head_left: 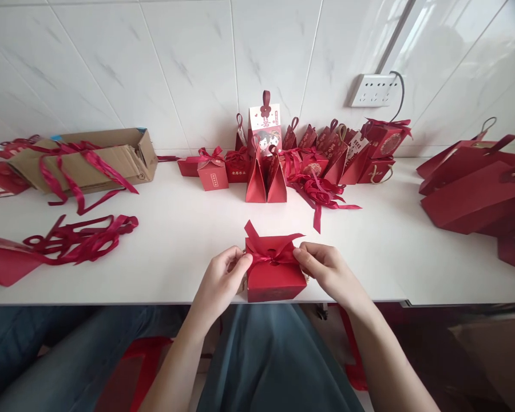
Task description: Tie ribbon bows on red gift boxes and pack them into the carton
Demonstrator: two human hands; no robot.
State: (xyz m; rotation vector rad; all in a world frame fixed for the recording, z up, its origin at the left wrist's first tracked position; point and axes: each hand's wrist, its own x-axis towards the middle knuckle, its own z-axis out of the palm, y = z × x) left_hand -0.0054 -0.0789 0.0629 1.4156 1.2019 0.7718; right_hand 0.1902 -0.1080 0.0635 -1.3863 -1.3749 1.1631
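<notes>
A red gift box sits at the table's front edge, straight in front of me. Across its top lies a red satin ribbon, tied in the middle, with tails pointing up and to the right. My left hand pinches the ribbon at the box's left side. On the right side, my right hand pinches the ribbon between thumb and fingers. Bits of beige cord show at both sides of the box, partly hidden by my hands.
Several red gift boxes line the wall, beside a heap of loose ribbon. A cardboard box draped with ribbons stands left, with more ribbon before it. Large red boxes stand right. A power strip hangs on the wall.
</notes>
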